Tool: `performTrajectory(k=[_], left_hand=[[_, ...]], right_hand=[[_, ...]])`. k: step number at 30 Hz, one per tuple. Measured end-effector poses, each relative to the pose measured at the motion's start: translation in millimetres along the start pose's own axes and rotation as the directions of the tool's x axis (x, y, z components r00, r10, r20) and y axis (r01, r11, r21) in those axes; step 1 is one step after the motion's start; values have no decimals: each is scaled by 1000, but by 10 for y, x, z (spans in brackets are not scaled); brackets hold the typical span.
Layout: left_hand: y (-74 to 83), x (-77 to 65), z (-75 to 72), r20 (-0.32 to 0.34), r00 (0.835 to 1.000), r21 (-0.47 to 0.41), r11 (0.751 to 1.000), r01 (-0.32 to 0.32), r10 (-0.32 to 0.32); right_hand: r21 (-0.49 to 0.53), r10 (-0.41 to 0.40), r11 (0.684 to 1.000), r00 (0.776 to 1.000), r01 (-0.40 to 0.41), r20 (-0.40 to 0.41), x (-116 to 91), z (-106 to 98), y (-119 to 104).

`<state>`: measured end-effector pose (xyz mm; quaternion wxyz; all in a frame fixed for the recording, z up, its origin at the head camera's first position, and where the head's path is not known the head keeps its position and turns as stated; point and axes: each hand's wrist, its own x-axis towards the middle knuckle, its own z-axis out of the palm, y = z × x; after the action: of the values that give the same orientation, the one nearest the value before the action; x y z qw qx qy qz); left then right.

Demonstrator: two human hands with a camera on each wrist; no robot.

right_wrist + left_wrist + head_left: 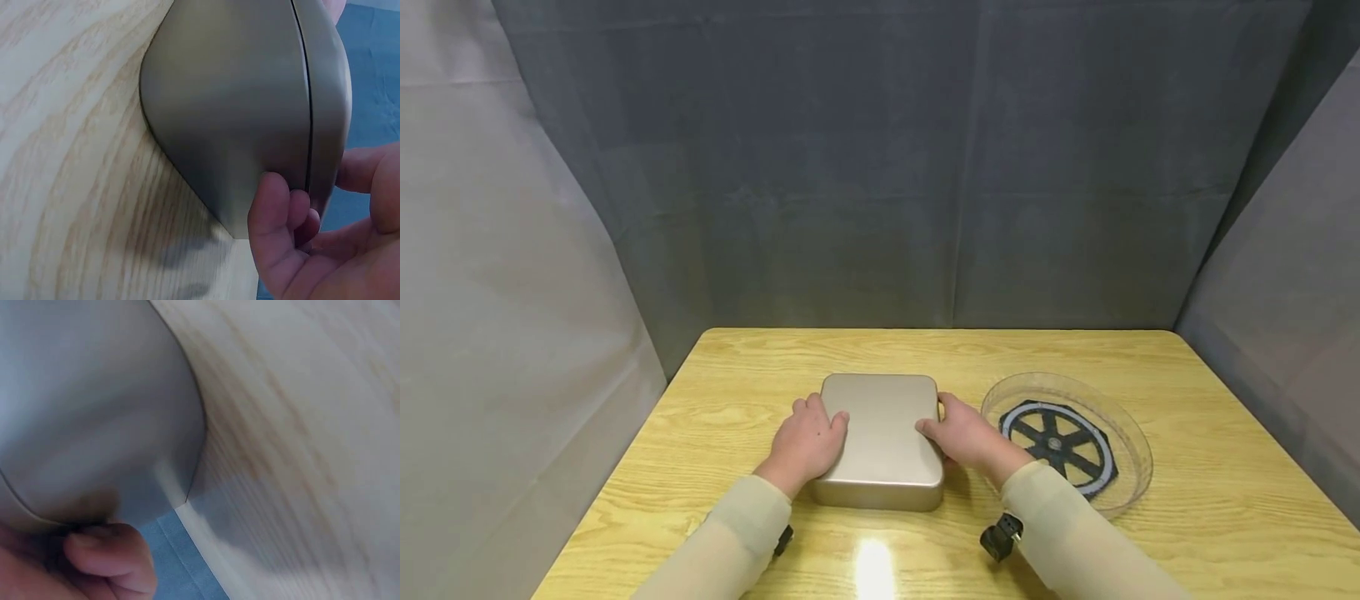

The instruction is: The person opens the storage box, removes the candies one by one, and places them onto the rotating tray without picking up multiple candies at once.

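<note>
A flat metal tin [883,429] with rounded corners lies on the wooden table, its lid on. My left hand [808,437] holds its left side, thumb on top of the lid; the other fingers go down over the edge and are partly hidden. On the opposite side my right hand [966,429] grips the tin, thumb on the lid's edge. In the right wrist view the curled fingers [272,215] press the side wall by the lid seam. The left wrist view shows the tin's wall [100,425] with bent fingertips [112,553] at the lid edge.
To the right, partly behind my right forearm, stands a round, clear shallow dish [1138,442] holding a black spoked wheel shape with a pale ring [1055,444]. A grey curtain [850,167] hangs behind the table [1210,483]; paler cloths hang at both sides.
</note>
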<state>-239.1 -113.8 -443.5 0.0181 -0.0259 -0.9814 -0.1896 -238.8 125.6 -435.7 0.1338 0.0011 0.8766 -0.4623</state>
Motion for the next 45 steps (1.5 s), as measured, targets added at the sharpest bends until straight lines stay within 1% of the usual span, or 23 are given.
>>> performTrajectory(k=[3,6,11,18,24,30,37,45], left_hand=[[-3,-6,-11,4,1000,-6,1000,1,-1],[-21,-9,-11,18,1000,-21,1000,6,-6],[-43,3,-3,37,999,-58,998,9,-7],[-41,26,-25,58,998,-91,995,32,-27],[-51,37,-20,78,996,-111,993,48,-40],[-65,48,4,85,995,-130,990,56,-45],[-90,70,14,98,992,-151,984,91,-76],[-85,59,-9,108,991,-173,980,94,-76]], right_hand=[[37,5,999,1000,-6,23,-2,1,4],[58,-7,998,998,3,64,-15,-10,15],[63,-30,998,993,23,115,-41,-55,15],[23,-44,999,992,41,121,-47,-58,18],[6,-38,999,992,38,123,-39,-47,33],[23,-36,999,992,33,118,-51,-46,45],[74,-36,997,990,27,134,-38,-26,47],[62,-46,997,988,37,149,-46,-53,67]])
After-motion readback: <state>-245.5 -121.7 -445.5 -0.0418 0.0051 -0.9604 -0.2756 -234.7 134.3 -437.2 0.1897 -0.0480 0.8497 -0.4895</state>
